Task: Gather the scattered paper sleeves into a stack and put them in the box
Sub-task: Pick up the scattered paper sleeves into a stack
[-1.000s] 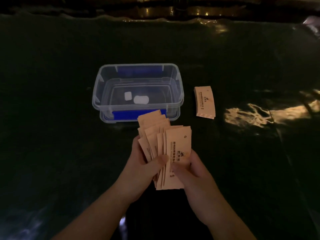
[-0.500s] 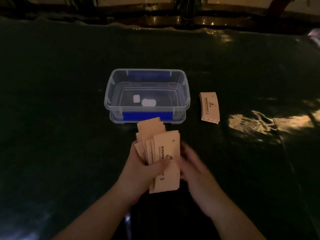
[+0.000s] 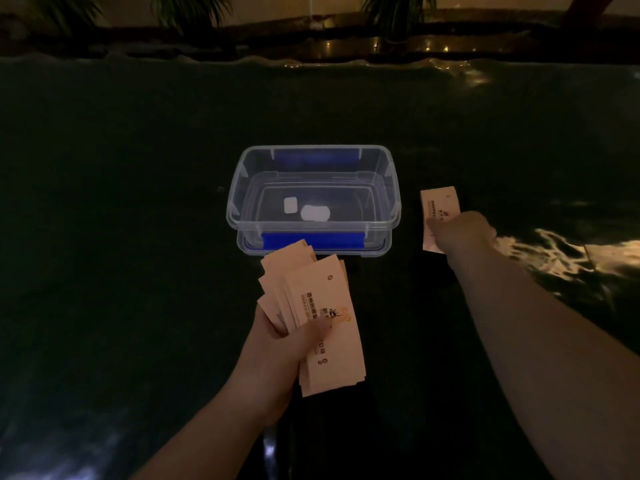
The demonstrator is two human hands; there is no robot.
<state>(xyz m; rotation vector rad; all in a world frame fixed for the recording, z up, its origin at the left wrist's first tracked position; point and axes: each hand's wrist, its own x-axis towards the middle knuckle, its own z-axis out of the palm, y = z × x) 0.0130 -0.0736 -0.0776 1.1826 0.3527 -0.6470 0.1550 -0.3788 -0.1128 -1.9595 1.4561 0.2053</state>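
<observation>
My left hand (image 3: 280,344) grips a fanned bunch of pale paper sleeves (image 3: 318,317) just in front of the clear plastic box (image 3: 235,209). The box has blue latches and stands open, with two white labels on its bottom. To the right of the box lies a small pile of sleeves (image 3: 437,202) on the table. My right hand (image 3: 462,232) is stretched out onto that pile, fingers curled at its near edge; whether it has lifted the pile is unclear.
The dark, glossy table cover (image 3: 138,271) spreads all around, with a bright light reflection at the right (image 3: 568,251). Plants and a ledge run along the far edge.
My right hand let go of the bunch and reached forward and right onto the small pile beside the box. My left hand keeps the bunch alone.
</observation>
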